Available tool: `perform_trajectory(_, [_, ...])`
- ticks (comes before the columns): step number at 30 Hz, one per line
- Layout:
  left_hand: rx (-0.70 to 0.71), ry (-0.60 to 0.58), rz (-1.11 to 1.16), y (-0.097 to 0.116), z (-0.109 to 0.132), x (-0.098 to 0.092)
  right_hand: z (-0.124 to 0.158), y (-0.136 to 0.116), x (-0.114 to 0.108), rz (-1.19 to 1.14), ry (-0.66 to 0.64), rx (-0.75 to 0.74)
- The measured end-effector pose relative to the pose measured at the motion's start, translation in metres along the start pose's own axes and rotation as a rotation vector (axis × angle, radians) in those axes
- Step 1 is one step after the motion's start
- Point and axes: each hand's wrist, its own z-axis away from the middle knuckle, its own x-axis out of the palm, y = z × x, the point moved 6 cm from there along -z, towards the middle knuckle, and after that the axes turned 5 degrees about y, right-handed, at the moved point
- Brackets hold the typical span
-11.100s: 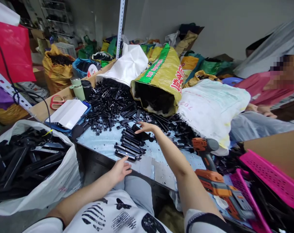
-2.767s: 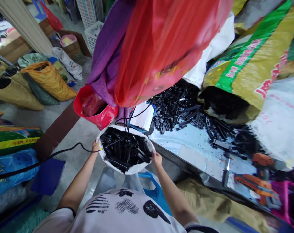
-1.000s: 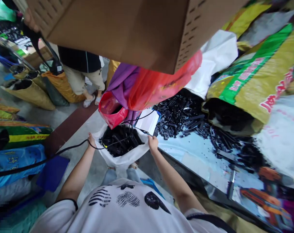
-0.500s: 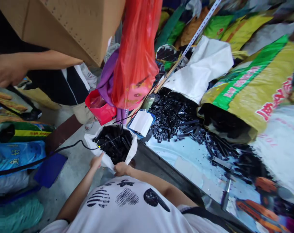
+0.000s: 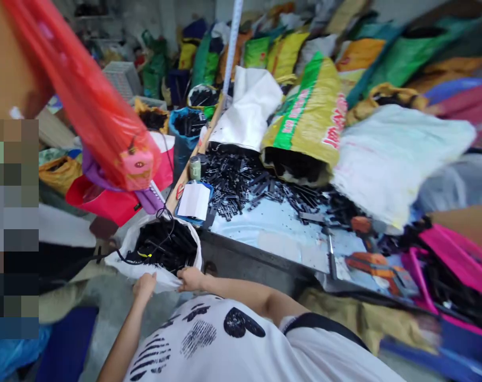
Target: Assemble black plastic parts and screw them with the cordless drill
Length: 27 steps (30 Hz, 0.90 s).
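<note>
A white woven sack [image 5: 169, 281] stands open in front of me, full of long black plastic pieces [image 5: 165, 241]. My left hand [image 5: 144, 286] is closed on the near left part of its rim. The near right part of the rim is pinched in my right hand [image 5: 191, 278]. Between the two hands the sack's edge is drawn fairly straight. A black cable [image 5: 123, 259] with a yellow tie runs across the sack's mouth and over the pieces.
To the right is a blue-topped workbench [image 5: 244, 228] with heaped black parts [image 5: 233, 185], a can [image 5: 195, 167] and orange power tools [image 5: 370, 262]. A yellow sack [image 5: 304, 127] lies on it. A red plastic bag [image 5: 105, 106] hangs at left, above a red bag [image 5: 101, 201]. Another person stands at left.
My view has swung right, showing more of the bench. The other person has come closer to the sack's left side. Both my hands stay on the sack's rim.
</note>
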Motion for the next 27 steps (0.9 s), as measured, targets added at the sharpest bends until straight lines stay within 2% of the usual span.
perform_trajectory(3, [0.234, 0.009, -0.152, 0.057, -0.003, -0.018, 0.018, 0.015, -0.029, -0.03, 0.283, -0.005])
perform_trajectory(5, [0.475, -0.003, -0.213, 0.105, 0.011, -0.017, 0.042, 0.034, -0.041, -0.067, 0.471, 0.083])
perform_trajectory(8, [0.821, -0.059, -0.218, 0.176, 0.056, 0.001, 0.093, 0.069, -0.037, -0.138, 0.618, 0.313])
perform_trajectory(10, [0.977, -0.119, -0.181, 0.217, 0.092, 0.017, 0.133, 0.094, -0.025, -0.192, 0.659, 0.473])
perform_trajectory(14, [1.229, -0.28, -0.156, 0.285, 0.163, 0.052, 0.219, 0.144, -0.003, -0.31, 0.727, 0.705])
perform_trajectory(17, [1.354, -0.36, -0.186, 0.333, 0.199, 0.073, 0.279, 0.189, -0.002, -0.345, 0.79, 0.793])
perform_trajectory(19, [1.403, -0.372, -0.191, 0.374, 0.213, 0.086, 0.318, 0.229, -0.013, -0.365, 0.861, 0.828])
perform_trajectory(22, [1.434, -0.366, -0.183, 0.456, 0.23, 0.112, 0.391, 0.305, -0.05, -0.269, 1.048, 0.908])
perform_trajectory(23, [1.432, -0.361, -0.195, 0.487, 0.235, 0.123, 0.422, 0.335, -0.067, -0.191, 1.117, 0.991])
perform_trajectory(25, [1.421, -0.336, -0.243, 0.554, 0.248, 0.149, 0.49, 0.402, -0.102, -0.025, 1.205, 1.248])
perform_trajectory(27, [1.422, -0.314, -0.303, 0.619, 0.266, 0.174, 0.55, 0.473, -0.131, -0.013, 1.154, 1.494])
